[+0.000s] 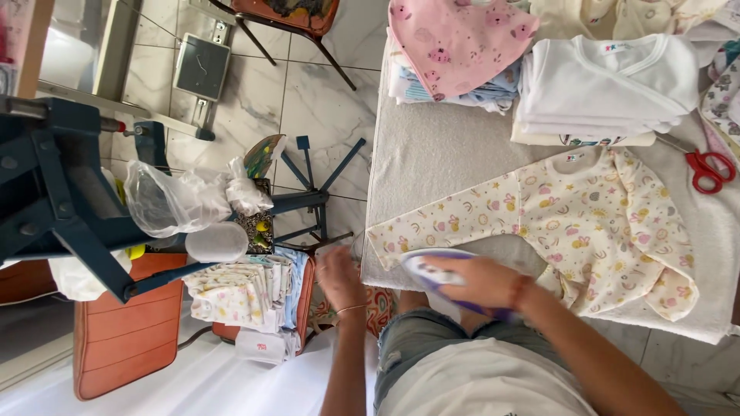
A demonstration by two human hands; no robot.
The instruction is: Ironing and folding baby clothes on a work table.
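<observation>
The right hand (479,281) is wrapped over the handle of a white and purple steam iron (432,270), its grip closed on it, with the sole resting at the near edge of the desk (432,154), a surface padded with a pale grey cloth. The iron sits at about six o'clock from the left sleeve of a cream long-sleeved baby top printed with small pink and yellow motifs (601,223), which lies flat and spread across the desk, body at three o'clock from the iron.

The left hand (339,277) hangs off the desk at nine o'clock from the iron, above an orange chair seat holding a stack of folded printed baby cloths (239,289); its fingers look loosely curled and it seems to hold nothing, though whether it touches the stack I cannot tell.

By my judgement the iron is the heavy, rigid, hot piece here: hold it only by the handle on top. The top is light, soft and limp; it will wrinkle and drag under the sole, so it is best pinned or smoothed at a hem or cuff.

At twelve o'clock lie a folded white baby vest (609,77) and a pink printed cloth (455,38); red-handled scissors (709,169) lie at two o'clock.
</observation>
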